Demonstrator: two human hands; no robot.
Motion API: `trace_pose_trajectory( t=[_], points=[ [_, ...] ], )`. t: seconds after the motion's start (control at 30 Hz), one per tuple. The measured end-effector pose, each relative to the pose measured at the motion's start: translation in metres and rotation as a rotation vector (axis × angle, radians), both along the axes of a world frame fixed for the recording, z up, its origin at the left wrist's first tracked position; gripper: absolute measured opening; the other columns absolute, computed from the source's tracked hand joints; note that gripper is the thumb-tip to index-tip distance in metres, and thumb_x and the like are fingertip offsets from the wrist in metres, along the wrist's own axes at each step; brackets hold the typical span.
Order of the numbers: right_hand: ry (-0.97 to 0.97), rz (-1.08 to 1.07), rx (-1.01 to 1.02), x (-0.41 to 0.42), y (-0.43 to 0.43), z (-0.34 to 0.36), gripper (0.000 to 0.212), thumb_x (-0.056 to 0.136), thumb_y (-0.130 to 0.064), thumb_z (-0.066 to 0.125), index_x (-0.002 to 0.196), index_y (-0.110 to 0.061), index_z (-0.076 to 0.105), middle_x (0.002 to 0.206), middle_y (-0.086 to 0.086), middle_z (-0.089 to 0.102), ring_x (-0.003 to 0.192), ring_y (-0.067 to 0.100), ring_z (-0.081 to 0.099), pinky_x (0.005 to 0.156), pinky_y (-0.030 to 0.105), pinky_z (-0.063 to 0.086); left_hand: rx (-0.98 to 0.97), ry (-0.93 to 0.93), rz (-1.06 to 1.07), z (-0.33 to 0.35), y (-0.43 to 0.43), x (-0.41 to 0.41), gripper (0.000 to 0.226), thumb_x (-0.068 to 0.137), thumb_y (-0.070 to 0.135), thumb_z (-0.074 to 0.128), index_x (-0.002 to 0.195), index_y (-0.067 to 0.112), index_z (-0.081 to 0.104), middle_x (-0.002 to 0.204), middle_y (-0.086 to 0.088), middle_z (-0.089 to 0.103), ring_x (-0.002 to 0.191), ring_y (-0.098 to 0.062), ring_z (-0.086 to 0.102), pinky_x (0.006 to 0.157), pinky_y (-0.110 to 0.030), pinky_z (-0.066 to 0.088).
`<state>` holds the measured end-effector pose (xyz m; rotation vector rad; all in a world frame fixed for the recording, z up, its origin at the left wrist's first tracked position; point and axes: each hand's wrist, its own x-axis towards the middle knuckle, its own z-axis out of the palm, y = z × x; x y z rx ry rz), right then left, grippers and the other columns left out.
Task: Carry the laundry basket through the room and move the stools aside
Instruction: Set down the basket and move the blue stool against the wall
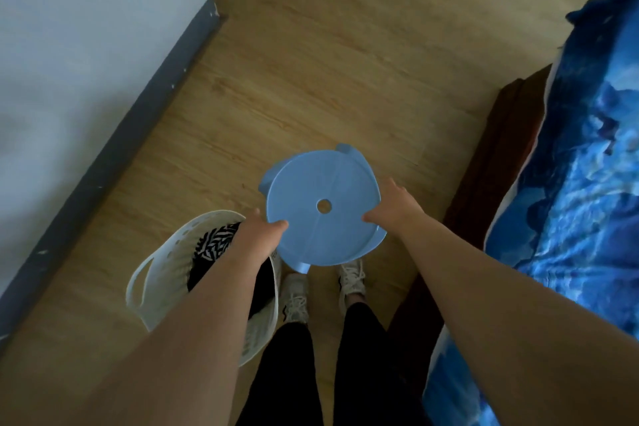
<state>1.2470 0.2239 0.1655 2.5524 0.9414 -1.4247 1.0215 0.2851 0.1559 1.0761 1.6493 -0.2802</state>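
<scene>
A light blue round plastic stool [323,183] with a small hole in its seat is in front of my feet, its seat tilted. My left hand [259,233] grips the seat's near left rim, thumb on top. My right hand [394,206] grips the right rim. A white perforated laundry basket [166,273] stands on the floor to my left, under my left forearm, holding black and black-and-white striped clothes [214,245]. Whether the stool's legs touch the floor I cannot tell.
A white wall with a dark grey skirting board [114,162] runs along the left. A bed with a dark wooden frame [491,162] and blue patterned bedding [584,162] lines the right. Wood-look floor [311,73] stretches ahead between them. My white sneakers [351,275] stand below the stool.
</scene>
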Motion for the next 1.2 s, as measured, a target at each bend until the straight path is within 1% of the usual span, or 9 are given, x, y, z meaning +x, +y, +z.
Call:
trace_pose_trajectory(
  t=[0.03, 0.13, 0.2, 0.27, 0.37, 0.57, 0.83, 1.1, 1.2],
  points=[
    [0.004, -0.005, -0.005, 0.006, 0.006, -0.011, 0.086, 0.075, -0.021, 0.076, 0.147, -0.023, 0.03, 0.137, 0.008, 0.046, 0.124, 0.031, 0.048, 0.094, 0.046, 0.05, -0.006, 0.01, 0.021, -0.01, 0.004, 0.002, 0.067, 0.087, 0.033, 0.058, 0.145, 0.012, 0.033, 0.141, -0.012, 0.048, 0.088, -0.021, 0.045, 0.064, -0.031, 0.033],
    [0.033, -0.011, -0.039, 0.022, 0.02, -0.044, 0.09, 0.073, -0.014, 0.078, 0.148, -0.022, 0.029, 0.139, 0.011, 0.044, 0.123, 0.034, 0.05, 0.093, 0.047, 0.05, -0.033, 0.003, 0.104, -0.043, 0.013, 0.009, 0.072, 0.086, 0.033, 0.061, 0.147, 0.012, 0.03, 0.143, -0.01, 0.046, 0.114, -0.027, 0.052, 0.074, -0.034, 0.034],
    [0.042, 0.002, -0.077, 0.032, 0.026, -0.065, 0.096, 0.072, -0.009, 0.078, 0.15, -0.022, 0.024, 0.142, 0.013, 0.042, 0.124, 0.036, 0.049, 0.092, 0.046, 0.05, -0.07, -0.018, 0.172, -0.066, 0.015, 0.013, 0.067, 0.085, 0.031, 0.064, 0.143, 0.01, 0.037, 0.137, -0.009, 0.052, 0.106, -0.024, 0.054, 0.078, -0.035, 0.04],
    [0.07, -0.003, -0.107, 0.04, 0.029, -0.083, 0.1, 0.072, -0.007, 0.078, 0.151, -0.023, 0.019, 0.142, 0.013, 0.042, 0.124, 0.037, 0.048, 0.094, 0.046, 0.049, -0.106, -0.051, 0.21, -0.083, 0.015, 0.015, 0.058, 0.083, 0.029, 0.068, 0.134, 0.01, 0.048, 0.131, -0.009, 0.059, 0.106, -0.026, 0.06, 0.091, -0.041, 0.049],
    [0.132, -0.028, -0.146, 0.047, 0.032, -0.104, 0.103, 0.072, -0.008, 0.079, 0.153, -0.02, 0.015, 0.143, 0.011, 0.043, 0.127, 0.035, 0.047, 0.098, 0.046, 0.046, -0.138, -0.052, 0.243, -0.101, 0.014, 0.016, 0.053, 0.082, 0.027, 0.068, 0.131, 0.012, 0.055, 0.127, -0.01, 0.063, 0.113, -0.031, 0.061, 0.101, -0.05, 0.047],
    [0.234, -0.162, -0.195, 0.051, 0.036, -0.13, 0.1, 0.064, -0.004, 0.083, 0.147, -0.018, 0.029, 0.139, 0.008, 0.046, 0.126, 0.035, 0.048, 0.1, 0.05, 0.045, -0.157, -0.075, 0.287, -0.118, 0.012, 0.015, 0.048, 0.086, 0.015, 0.064, 0.132, 0.011, 0.052, 0.127, -0.012, 0.061, 0.115, -0.031, 0.058, 0.103, -0.049, 0.044],
    [0.404, -0.314, -0.203, 0.058, 0.037, -0.145, 0.111, 0.056, 0.004, 0.08, 0.148, -0.028, 0.026, 0.139, 0.005, 0.046, 0.125, 0.036, 0.048, 0.098, 0.053, 0.048, -0.233, -0.182, 0.497, -0.121, 0.014, 0.013, 0.053, 0.087, 0.006, 0.064, 0.138, 0.012, 0.048, 0.133, -0.013, 0.059, 0.121, -0.034, 0.056, 0.107, -0.053, 0.04],
    [0.524, -0.322, -0.155, 0.072, 0.069, -0.126, 0.094, 0.066, 0.011, 0.073, 0.144, -0.027, 0.036, 0.136, 0.002, 0.051, 0.121, 0.032, 0.053, 0.097, 0.05, 0.05, -0.175, -0.227, 0.541, -0.1, 0.038, 0.022, 0.048, 0.087, 0.003, 0.064, 0.133, 0.005, 0.053, 0.132, -0.016, 0.06, 0.122, -0.036, 0.056, 0.108, -0.053, 0.04],
    [0.502, -0.292, -0.072, 0.08, 0.102, -0.099, 0.088, 0.067, 0.008, 0.071, 0.14, -0.029, 0.04, 0.131, -0.001, 0.054, 0.116, 0.029, 0.055, 0.088, 0.043, 0.053, -0.108, -0.237, 0.56, -0.077, 0.061, 0.029, 0.045, 0.086, 0.005, 0.066, 0.131, 0.003, 0.056, 0.13, -0.019, 0.062, 0.119, -0.036, 0.058, 0.106, -0.054, 0.042]
  ],
)
